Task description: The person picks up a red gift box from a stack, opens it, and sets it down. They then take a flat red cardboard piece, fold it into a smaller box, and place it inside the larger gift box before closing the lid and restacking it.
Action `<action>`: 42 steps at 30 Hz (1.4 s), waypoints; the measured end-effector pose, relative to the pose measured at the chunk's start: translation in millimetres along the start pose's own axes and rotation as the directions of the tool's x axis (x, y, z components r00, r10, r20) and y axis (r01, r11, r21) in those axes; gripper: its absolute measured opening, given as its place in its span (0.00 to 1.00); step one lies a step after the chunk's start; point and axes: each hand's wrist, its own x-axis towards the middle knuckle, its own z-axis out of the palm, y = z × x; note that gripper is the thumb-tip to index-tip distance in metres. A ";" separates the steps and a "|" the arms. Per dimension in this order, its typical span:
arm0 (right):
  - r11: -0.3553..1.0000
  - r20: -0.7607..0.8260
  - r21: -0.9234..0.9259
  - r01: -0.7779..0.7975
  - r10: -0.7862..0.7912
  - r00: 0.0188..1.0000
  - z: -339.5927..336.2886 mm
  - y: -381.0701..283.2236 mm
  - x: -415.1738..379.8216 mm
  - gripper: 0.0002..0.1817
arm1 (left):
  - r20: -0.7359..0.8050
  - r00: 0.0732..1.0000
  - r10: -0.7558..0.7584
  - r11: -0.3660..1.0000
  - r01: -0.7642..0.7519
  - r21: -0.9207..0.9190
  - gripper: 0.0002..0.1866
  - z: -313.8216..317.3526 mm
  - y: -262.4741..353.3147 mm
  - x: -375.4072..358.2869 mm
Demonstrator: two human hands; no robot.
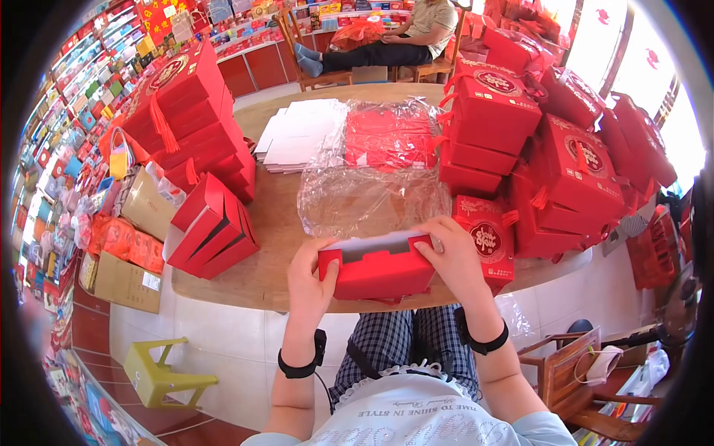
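Observation:
At the table's near edge, a red cardboard box (383, 278) with a white inside faces me, its upper side open and a tab standing up at the front. My left hand (312, 273) grips its left end, thumb on the red side flap. On the right end, my right hand (449, 255) holds the other corner, thumb pressed on the flap. Just beyond the box lies a clear plastic wrapper (357, 201) with flat red cardboard pieces (390, 137) inside or under it. A stack of white sheets (301, 136) lies beside the wrapper.
Stacked red boxes with tassels (186, 111) stand at the left, near open red boxes (216, 230). More red boxes (494, 111) are piled at the right on the wooden table (275, 215). A seated person (424, 33) is beyond it. A green stool (160, 372) stands below left.

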 end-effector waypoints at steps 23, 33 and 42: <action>0.974 0.382 0.179 -0.135 0.058 0.922 -7.2 10.1 12.9 0.17 | 0.388 0.921 -0.033 0.982 -0.043 0.185 0.13 -18.4 8.1 26.0; 0.983 0.441 0.135 -0.127 0.056 0.896 0.8 9.9 17.8 0.13 | 0.465 0.869 -0.170 0.985 0.141 0.097 0.09 -13.0 -3.1 31.9; 0.986 0.407 0.103 -0.130 0.077 0.910 1.1 4.4 17.7 0.11 | 0.440 0.883 -0.161 0.985 0.114 0.132 0.09 -9.2 -0.7 32.2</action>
